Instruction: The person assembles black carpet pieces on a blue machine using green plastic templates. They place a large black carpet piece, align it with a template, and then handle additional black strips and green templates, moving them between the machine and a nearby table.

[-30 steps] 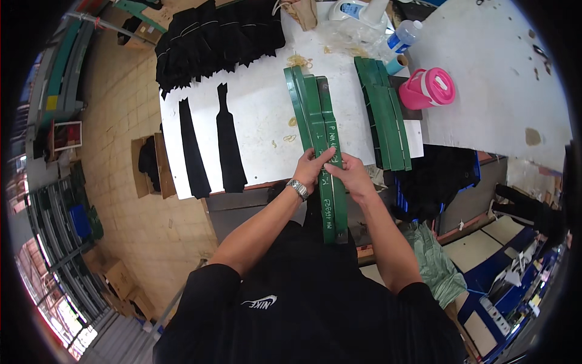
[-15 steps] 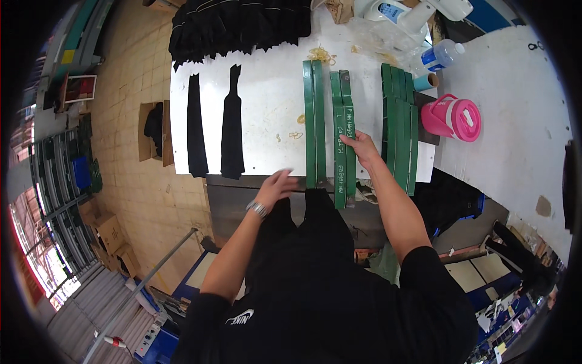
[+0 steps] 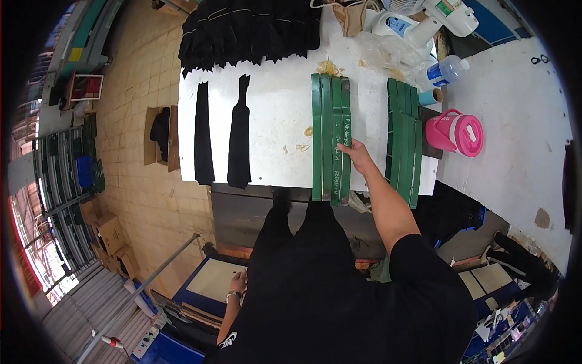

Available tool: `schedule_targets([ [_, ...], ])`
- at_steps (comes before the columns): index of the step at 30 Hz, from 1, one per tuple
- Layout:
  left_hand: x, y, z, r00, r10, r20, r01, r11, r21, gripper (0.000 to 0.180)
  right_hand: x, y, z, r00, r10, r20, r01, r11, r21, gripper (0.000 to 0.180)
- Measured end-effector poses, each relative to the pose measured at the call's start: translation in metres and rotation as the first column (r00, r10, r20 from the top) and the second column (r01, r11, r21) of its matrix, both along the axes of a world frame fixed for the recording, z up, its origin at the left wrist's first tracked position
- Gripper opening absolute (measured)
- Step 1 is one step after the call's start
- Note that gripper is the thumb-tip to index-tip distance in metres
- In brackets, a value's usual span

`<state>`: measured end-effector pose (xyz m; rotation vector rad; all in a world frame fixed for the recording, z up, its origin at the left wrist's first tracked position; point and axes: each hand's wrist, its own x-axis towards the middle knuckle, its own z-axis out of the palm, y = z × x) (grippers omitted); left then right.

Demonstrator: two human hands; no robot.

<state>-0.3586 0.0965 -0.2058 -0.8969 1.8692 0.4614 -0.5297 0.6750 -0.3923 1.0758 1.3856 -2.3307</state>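
My right hand is closed on a long green cutting die with white handwriting along it. That die lies against another pair of green dies on the white table. At my left side, beside my hip, hangs my left hand; its fingers are partly hidden, and I cannot make out anything in it. Two cut black fabric pieces, a narrow strip and a stepped one, lie flat on the left part of the table.
More green dies stand at the table's right edge. Black fabric pieces are heaped at the far edge. On the right are a pink jug, a water bottle and a white fan. A cardboard box stands on the floor.
My left hand has dropped from the table's near edge to my side. The die under my right hand has shifted left, closing the gap to the neighbouring pair.
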Motion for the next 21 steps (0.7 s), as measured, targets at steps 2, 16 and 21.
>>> schedule_targets([
  [2, 0.012, -0.059, -0.023, 0.979, -0.186, -0.079, 0.187, 0.982, 0.002, 0.049, 0.006, -0.011, 0.005, 0.999, -0.04, 0.01, 0.04, 0.999, -0.013, 0.028],
  [16, -0.136, -0.108, -0.082, 0.983, -0.01, -0.185, 0.088, 0.905, 0.417, 0.034, 0.089, -0.081, 0.023, 0.981, -0.157, 0.112, -0.063, 0.29, 0.955, 0.059],
  [21, -0.164, -0.125, -0.118, 0.929, -0.362, -0.073, 0.365, 0.872, 0.325, 0.037, 0.214, -0.189, 0.077, 0.924, -0.256, 0.285, -0.183, 0.359, 0.915, 0.045],
])
